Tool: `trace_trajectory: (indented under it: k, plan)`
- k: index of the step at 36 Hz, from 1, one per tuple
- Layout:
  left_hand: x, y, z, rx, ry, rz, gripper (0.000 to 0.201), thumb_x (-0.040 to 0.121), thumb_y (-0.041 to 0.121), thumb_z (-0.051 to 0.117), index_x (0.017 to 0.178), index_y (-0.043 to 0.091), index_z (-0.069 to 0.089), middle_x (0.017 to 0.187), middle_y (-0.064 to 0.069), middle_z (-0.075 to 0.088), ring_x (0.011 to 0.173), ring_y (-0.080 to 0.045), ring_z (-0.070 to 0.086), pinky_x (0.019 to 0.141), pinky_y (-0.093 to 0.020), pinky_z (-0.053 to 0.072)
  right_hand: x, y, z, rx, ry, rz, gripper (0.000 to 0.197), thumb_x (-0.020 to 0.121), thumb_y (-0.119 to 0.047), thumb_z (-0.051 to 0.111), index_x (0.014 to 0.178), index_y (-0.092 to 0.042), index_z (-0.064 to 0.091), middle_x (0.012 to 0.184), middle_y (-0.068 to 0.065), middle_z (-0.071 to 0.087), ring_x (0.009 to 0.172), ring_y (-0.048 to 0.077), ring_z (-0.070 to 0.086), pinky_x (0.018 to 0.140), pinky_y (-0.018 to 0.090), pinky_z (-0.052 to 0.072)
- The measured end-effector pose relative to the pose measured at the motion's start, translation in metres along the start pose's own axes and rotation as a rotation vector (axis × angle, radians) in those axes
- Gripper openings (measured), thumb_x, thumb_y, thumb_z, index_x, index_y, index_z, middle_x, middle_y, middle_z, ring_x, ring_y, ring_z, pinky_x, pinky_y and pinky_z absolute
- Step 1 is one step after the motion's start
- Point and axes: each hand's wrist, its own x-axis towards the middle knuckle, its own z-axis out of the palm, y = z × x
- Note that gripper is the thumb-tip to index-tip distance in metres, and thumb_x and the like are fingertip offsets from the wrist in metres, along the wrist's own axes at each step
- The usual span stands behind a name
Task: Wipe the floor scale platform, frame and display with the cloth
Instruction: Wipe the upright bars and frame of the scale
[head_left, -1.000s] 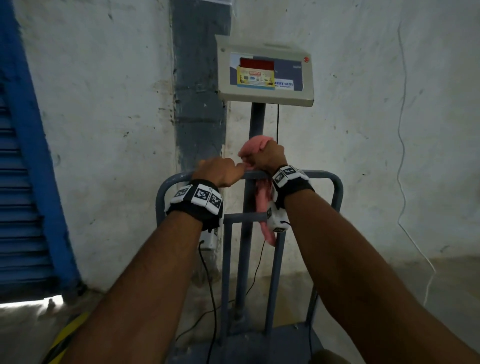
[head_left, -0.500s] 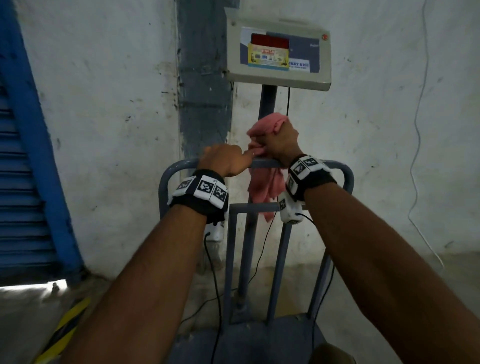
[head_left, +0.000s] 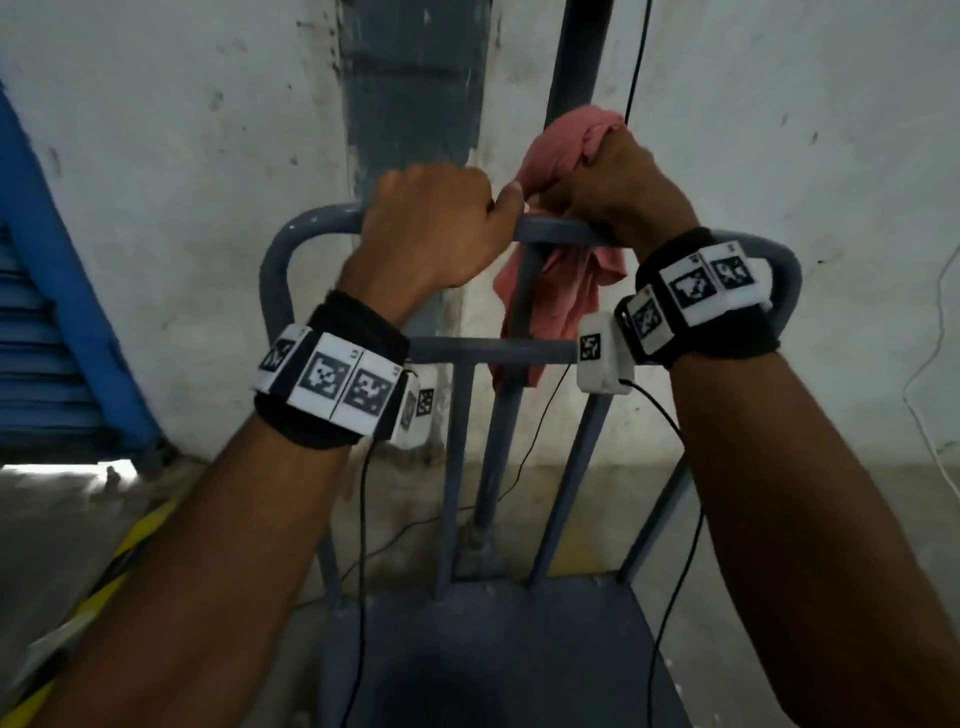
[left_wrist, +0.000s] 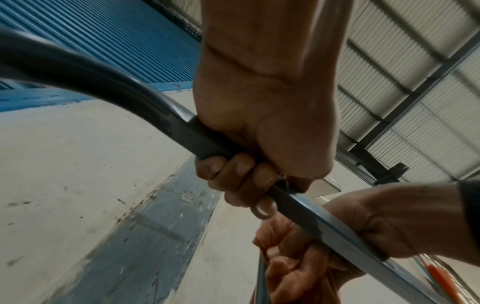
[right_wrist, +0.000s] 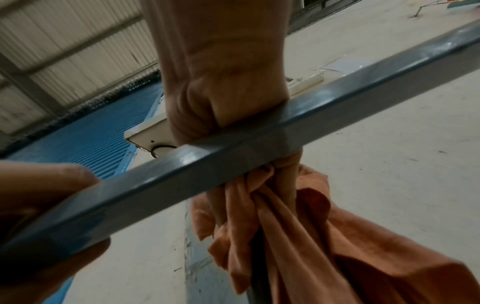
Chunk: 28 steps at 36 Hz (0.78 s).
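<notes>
The grey scale frame (head_left: 275, 270) has a rounded top rail (head_left: 550, 228), and my left hand (head_left: 431, 218) grips that rail left of the centre post (head_left: 576, 47). In the left wrist view its fingers (left_wrist: 233, 170) curl under the rail (left_wrist: 103, 82). My right hand (head_left: 618, 182) holds the pink cloth (head_left: 561, 301) bunched around the post, just above the rail. The cloth (right_wrist: 311, 226) hangs down below the rail (right_wrist: 259, 144). The dark platform (head_left: 498, 649) lies below. The display box's underside (right_wrist: 145, 135) shows only in the right wrist view.
A whitewashed wall (head_left: 182, 156) with a grey column (head_left: 410, 78) stands right behind the scale. A blue roller shutter (head_left: 41, 332) is at the left. Black cables (head_left: 519, 467) and a white cable (head_left: 924, 374) hang near the frame. Yellow-black floor tape (head_left: 119, 561) runs at lower left.
The head view has tilted down and come closer, so the display has left the top of the picture. Both hands stay on the frame, the right one still bunching the cloth at the post.
</notes>
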Motion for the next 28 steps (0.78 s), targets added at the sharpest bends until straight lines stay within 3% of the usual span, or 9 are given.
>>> trace_trajectory:
  k: [3,5,8,10,13,19,23,25,28]
  plan:
    - [0.000,0.001,-0.003,-0.029,-0.031,-0.015,0.060,0.106,0.051,0.024,0.067,0.015,0.050,0.061,-0.001,0.041,0.066,-0.023,0.044,0.078,-0.038,0.029,0.000,0.002,0.001,0.027,-0.042,0.034,0.026,0.089,-0.021,0.071,0.115,-0.017,0.070,0.110,-0.004,0.067,0.083,0.000,0.059,0.062,0.002,0.038]
    - [0.000,0.005,-0.008,-0.070,-0.064,-0.021,0.059,0.106,0.050,0.025,0.061,0.017,0.044,0.060,-0.001,0.042,0.058,-0.018,0.038,0.076,-0.037,0.027,-0.009,0.002,-0.003,0.089,-0.031,0.099,0.019,0.090,-0.018,0.071,0.109,-0.017,0.070,0.092,-0.007,0.066,0.075,-0.006,0.062,0.053,0.002,0.039]
    - [-0.004,0.008,-0.014,-0.078,-0.074,-0.063,0.059,0.107,0.049,0.028,0.060,0.017,0.045,0.055,0.002,0.038,0.051,-0.009,0.026,0.069,-0.034,0.024,-0.024,-0.004,-0.007,0.160,0.037,0.141,0.020,0.086,-0.019,0.073,0.105,-0.015,0.072,0.083,-0.011,0.065,0.073,-0.005,0.062,0.060,0.003,0.044]
    - [-0.007,0.010,-0.016,-0.070,-0.056,-0.091,0.059,0.106,0.048,0.030,0.061,0.017,0.051,0.053,0.003,0.036,0.049,-0.011,0.025,0.065,-0.034,0.023,-0.029,-0.008,-0.007,0.183,0.045,0.159,0.017,0.086,-0.020,0.074,0.102,-0.016,0.073,0.081,-0.013,0.066,0.074,-0.005,0.065,0.060,0.003,0.044]
    - [-0.003,0.013,-0.014,-0.052,-0.066,-0.146,0.055,0.104,0.046,0.032,0.064,0.017,0.057,0.057,-0.001,0.045,0.055,-0.020,0.039,0.066,-0.035,0.027,-0.028,-0.015,-0.008,0.269,-0.010,0.216,0.006,0.091,-0.018,0.072,0.097,-0.015,0.071,0.070,-0.019,0.059,0.054,-0.018,0.057,0.050,0.001,0.041]
    - [0.005,0.019,-0.034,-0.100,-0.237,-0.181,0.056,0.106,0.043,0.026,0.069,0.018,0.060,0.054,0.002,0.049,0.049,-0.020,0.051,0.058,-0.031,0.035,-0.032,-0.037,-0.025,0.366,-0.088,0.388,0.016,0.085,-0.019,0.079,0.096,-0.009,0.071,0.073,-0.013,0.067,0.056,-0.010,0.064,0.050,0.009,0.048]
    - [0.016,0.019,-0.051,-0.236,-0.491,-0.212,0.039,0.106,0.036,0.034,0.103,0.009,0.062,0.086,-0.015,0.070,0.080,-0.037,0.066,0.077,-0.041,0.045,-0.041,-0.046,-0.037,0.494,-0.091,0.525,0.048,0.073,-0.038,0.085,0.110,-0.018,0.061,0.098,-0.001,0.074,0.083,0.012,0.073,0.071,0.035,0.063]
    - [0.022,0.017,-0.068,-0.343,-0.615,-0.275,0.030,0.102,0.031,0.048,0.115,0.007,0.058,0.104,-0.021,0.067,0.094,-0.042,0.064,0.085,-0.045,0.048,-0.047,-0.066,-0.059,0.591,-0.072,0.590,0.046,0.073,-0.034,0.082,0.110,-0.015,0.062,0.101,0.003,0.073,0.086,0.012,0.073,0.074,0.035,0.062]
    - [0.027,0.021,-0.112,-0.565,-0.747,-0.467,0.034,0.094,0.019,0.062,0.125,0.006,0.056,0.119,-0.022,0.062,0.107,-0.041,0.061,0.093,-0.045,0.049,-0.068,-0.102,-0.104,0.756,-0.074,0.712,0.037,0.078,-0.013,0.080,0.109,0.000,0.064,0.097,0.010,0.071,0.075,0.005,0.070,0.065,0.025,0.058]
